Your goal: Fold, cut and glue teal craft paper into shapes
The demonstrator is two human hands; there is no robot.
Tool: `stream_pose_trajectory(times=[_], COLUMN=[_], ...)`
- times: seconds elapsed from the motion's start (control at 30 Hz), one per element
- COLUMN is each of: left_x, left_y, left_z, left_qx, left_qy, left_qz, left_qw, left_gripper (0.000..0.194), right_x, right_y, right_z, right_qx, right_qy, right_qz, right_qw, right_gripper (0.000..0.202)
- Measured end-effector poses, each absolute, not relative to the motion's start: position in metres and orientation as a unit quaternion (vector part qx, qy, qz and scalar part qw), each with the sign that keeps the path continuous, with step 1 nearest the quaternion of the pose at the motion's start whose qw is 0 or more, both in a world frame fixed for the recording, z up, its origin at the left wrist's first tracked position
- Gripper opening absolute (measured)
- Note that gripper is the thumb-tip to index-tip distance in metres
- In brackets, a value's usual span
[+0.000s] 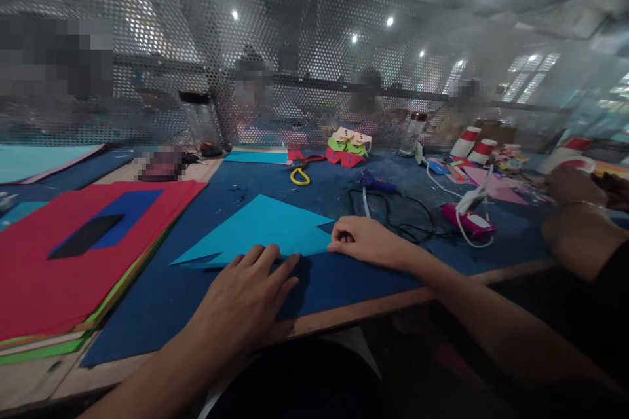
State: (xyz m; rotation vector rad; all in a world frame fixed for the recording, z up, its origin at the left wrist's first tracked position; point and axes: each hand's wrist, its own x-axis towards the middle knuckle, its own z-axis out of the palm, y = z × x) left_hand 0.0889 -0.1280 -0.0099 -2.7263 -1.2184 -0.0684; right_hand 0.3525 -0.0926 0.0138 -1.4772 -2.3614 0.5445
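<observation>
A folded sheet of light blue paper [265, 226] lies on the dark blue tabletop in front of me, with slits or folded flaps at its left and right corners. My left hand [250, 285] rests along its near edge, fingers spread and lying on the paper. At the right corner, my right hand [366, 239] pinches the paper's edge between thumb and curled fingers. Beyond the sheet lie scissors [301, 173] with yellow and red handles. A blue glue gun [376, 182] with its black cord lies behind my right hand.
On the left is a stack of coloured paper [59, 275] topped by blue and black strips. A pink power strip [469, 221] with white cable sits right. Colourful paper cutouts [348, 146] and a glass jar [200, 124] stand near the mesh screen. A co-worker's arm [584, 229] reaches in at right.
</observation>
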Motion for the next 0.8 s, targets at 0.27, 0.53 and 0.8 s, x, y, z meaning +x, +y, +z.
stream_pose_trajectory(times=[0.27,0.53,0.8], left_x=[0.088,0.085,0.085], left_y=[-0.127,-0.126,-0.126], left_z=[-0.013,-0.017,-0.019], left_qx=[-0.911,-0.912,-0.912], left_qy=[-0.402,-0.396,-0.393], left_qz=[-0.032,-0.041,-0.043], left_qw=[0.081,0.1,0.107], left_gripper=[0.045,0.05,0.052], right_x=[0.363,0.366,0.377], right_y=[-0.094,-0.094,-0.091], right_z=[0.014,0.015,0.013], right_qx=[-0.52,-0.516,-0.509], right_qy=[-0.817,-0.819,-0.825], right_qz=[0.198,0.199,0.196], right_qw=[0.151,0.151,0.148], right_gripper=[0.021,0.018,0.02])
